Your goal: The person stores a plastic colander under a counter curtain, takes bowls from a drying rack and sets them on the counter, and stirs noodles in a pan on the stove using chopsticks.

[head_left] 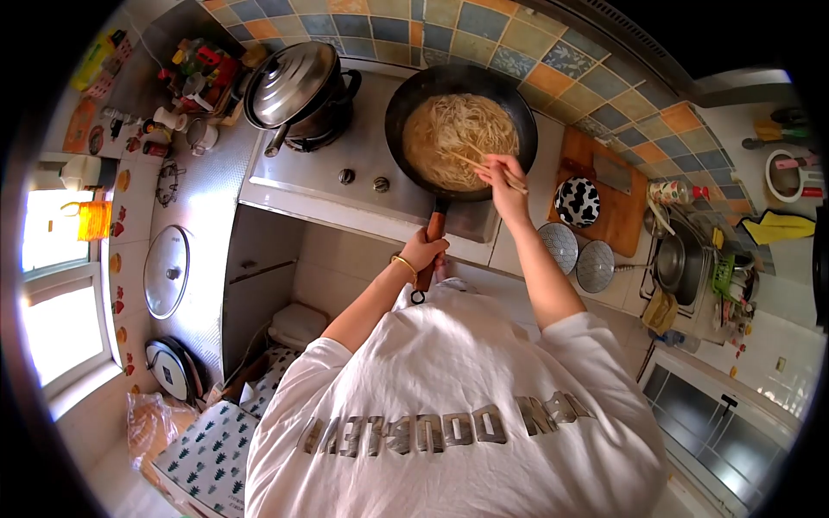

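Observation:
A dark wok (403,91) sits on the right side of the gas stove, with noodles (475,121) in a brownish broth (419,147) inside it. My left hand (420,251) is wrapped round the wok's wooden handle (435,226). Over the wok's near right edge, my right hand (503,175) grips a pair of wooden chopsticks (469,161). Their tips reach into the noodles, and their back ends stick out past my fingers. The burner under the wok is hidden.
A lidded steel pot (298,86) stands on the left burner. Right of the stove are a cutting board (626,203) with a cleaver (611,175), a cow-patterned bowl (577,202) and two patterned bowls (595,266). A sink (691,268) lies further right, a glass lid (167,273) at left.

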Tool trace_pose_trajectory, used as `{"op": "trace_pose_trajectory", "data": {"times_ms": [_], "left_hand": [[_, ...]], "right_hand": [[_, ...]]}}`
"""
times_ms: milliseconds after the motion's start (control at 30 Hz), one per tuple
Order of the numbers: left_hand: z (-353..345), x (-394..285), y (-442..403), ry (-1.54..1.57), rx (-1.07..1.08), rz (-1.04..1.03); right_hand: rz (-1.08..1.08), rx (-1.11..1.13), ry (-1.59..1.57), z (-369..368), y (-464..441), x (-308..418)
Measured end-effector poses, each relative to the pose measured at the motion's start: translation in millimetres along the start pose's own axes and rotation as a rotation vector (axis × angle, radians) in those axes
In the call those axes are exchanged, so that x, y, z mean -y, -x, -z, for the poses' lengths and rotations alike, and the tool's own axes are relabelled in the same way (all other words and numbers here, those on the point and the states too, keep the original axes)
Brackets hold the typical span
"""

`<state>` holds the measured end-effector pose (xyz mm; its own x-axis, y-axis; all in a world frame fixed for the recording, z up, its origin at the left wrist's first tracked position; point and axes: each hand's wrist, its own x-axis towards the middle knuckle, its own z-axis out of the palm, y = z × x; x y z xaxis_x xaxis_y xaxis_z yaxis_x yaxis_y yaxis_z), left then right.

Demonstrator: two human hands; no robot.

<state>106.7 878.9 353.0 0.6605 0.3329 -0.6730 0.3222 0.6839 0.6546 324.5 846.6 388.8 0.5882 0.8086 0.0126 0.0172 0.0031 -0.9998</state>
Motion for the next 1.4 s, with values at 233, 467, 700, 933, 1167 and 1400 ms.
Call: {"op": "trace_pose_trajectory", "data": {"times_ms": [233,467,700,933,1167,1400], "left_hand": [[0.1,1.2,-1.4,-0.011,-0.003,0.038],[-1.0,-1.9,1.9,0.019,-0.004,0.005],[0.1,-0.8,0.1,-0.006,0.006,-0.004],[-1.0,-0.9,1.1,0.006,-0.001,-0.004],[-1.0,-0.2,1.2,-0.022,-0.013,-0.005],[-1.8,-3.9,3.9,0.009,-0.013,0.008]], "right_hand": [[-0.195,0.015,-0.011,25.6,32.2,35.6],[-0.163,-0.034,0.237,65.7,28.6,81.6],[-0.075,-0.192,0.213,124.1,-10.9,49.7],[-0.319,-0.167,-0.207,93.9,-30.0,-5.0],[-0.234,-0.087,-0.271,17.7,-50.2,-12.9],[-0.149,-0.189,-0.418,15.0,-66.5,14.6]]}}
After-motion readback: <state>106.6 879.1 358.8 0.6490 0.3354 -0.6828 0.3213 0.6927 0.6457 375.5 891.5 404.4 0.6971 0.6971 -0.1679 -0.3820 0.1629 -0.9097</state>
